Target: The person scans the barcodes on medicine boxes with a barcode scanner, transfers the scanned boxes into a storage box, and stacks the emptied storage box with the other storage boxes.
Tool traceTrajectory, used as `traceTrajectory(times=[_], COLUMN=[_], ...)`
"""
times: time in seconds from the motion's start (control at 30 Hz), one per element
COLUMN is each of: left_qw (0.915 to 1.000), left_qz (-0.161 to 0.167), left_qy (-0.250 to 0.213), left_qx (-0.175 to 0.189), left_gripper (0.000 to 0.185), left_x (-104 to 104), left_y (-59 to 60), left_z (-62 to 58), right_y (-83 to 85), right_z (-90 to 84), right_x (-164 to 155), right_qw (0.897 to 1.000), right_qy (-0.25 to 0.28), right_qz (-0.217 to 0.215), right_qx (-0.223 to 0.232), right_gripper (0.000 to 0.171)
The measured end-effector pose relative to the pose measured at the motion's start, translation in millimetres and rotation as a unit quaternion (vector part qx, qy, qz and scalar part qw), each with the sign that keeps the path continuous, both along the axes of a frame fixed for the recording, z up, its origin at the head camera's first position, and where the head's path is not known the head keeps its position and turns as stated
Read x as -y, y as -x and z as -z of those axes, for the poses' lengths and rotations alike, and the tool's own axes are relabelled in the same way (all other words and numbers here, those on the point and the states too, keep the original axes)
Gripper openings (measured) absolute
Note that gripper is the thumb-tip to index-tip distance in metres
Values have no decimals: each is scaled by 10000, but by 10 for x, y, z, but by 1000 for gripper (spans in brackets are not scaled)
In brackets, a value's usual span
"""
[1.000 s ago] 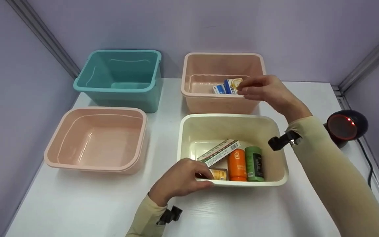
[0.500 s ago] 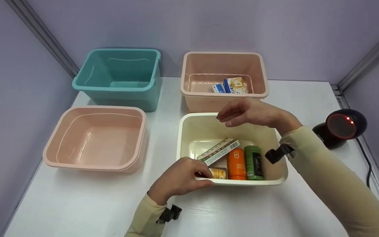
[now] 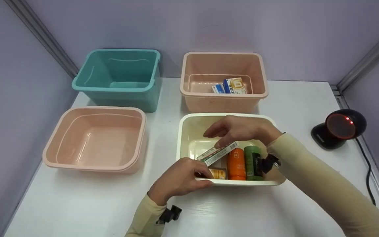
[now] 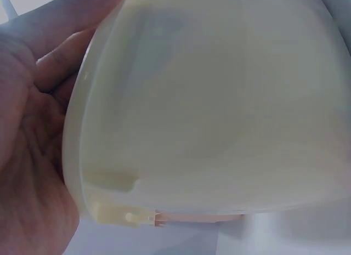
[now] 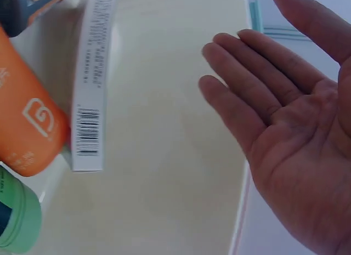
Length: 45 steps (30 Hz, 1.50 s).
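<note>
White carton (image 3: 220, 154), long axis diagonal, barcode end rearward, seemingly beneath right hand (image 3: 237, 129), fingers wide; left hand (image 3: 183, 176) around bin rim (image 3: 239, 182).

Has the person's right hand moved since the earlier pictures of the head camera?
Yes: judged against the far pink rectangular plastic bin, the right hand moved toward the picture's bottom left, now over the cream rectangular plastic bin.

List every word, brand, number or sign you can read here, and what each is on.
"D": blue-sided box in the far pink bin; its other print is blurred.
White logo, no certain letter: orange bottle.
Barcode, fine print unreadable: long box.
Too small or blurred to read: small blue-and-white box, yellow-labelled item, green bottle, black scanner.
</note>
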<state>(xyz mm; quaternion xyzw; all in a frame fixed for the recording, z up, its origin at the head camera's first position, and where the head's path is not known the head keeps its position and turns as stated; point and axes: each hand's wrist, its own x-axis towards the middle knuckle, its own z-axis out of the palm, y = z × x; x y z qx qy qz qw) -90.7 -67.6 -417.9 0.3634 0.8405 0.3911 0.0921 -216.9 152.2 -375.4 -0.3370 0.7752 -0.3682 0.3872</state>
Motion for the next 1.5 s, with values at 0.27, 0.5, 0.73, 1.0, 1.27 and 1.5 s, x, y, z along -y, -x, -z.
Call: traceTrajectory(times=[0.27, 0.5, 0.73, 1.0, 1.27, 1.5], left_qw=[9999, 9997, 9997, 9996, 9997, 9997], left_qz=[34, 80, 102, 107, 85, 63], left_qy=[-14, -65, -65, -55, -17, -71], left_qx=[-136, -206, -228, -248, -247, -240], left_gripper=[10, 8, 9, 9, 9, 8], left_x=[-3, -3, -3, 4, 3, 7], left_y=[5, 0, -8, -5, -3, -2], left_z=[17, 13, 3, -2, 4, 19], right_y=[-82, -146, -204, -180, -175, -162], right_z=[186, 349, 489, 572, 623, 653], right_x=[95, 218, 277, 281, 301, 306], right_qw=[9979, 9906, 9884, 9861, 9845, 9797], right_qy=[-362, -1063, -1242, -1177, -958, -1104], right_qz=[-466, -489, -483, -541, -601, -693], right_qx=[-258, -709, -726, -1041, -1341, -1525], right_gripper=[53, 53, 55, 51, 45, 42])
